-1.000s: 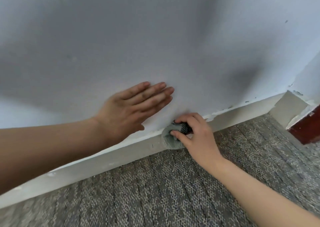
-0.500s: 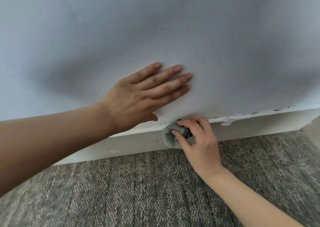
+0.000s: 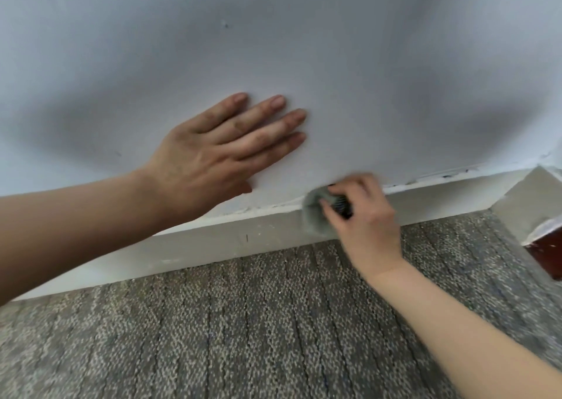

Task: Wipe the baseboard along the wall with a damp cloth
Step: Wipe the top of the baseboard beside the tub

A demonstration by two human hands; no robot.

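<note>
R hand (image 3: 365,216) blurred, grey cloth (image 3: 314,216) pinched btwn thumb and fingers, cloth bunched left of the fingertips, pressed vs top edge of baseboard (image 3: 213,240), L hand (image 3: 213,155) laid flat and open on wall (image 3: 304,49), nothing held, carpet (image 3: 243,322) below.

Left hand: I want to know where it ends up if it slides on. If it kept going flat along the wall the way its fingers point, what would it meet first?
The left hand points up and right across bare wall; nothing shows in its path within the picture.
</note>
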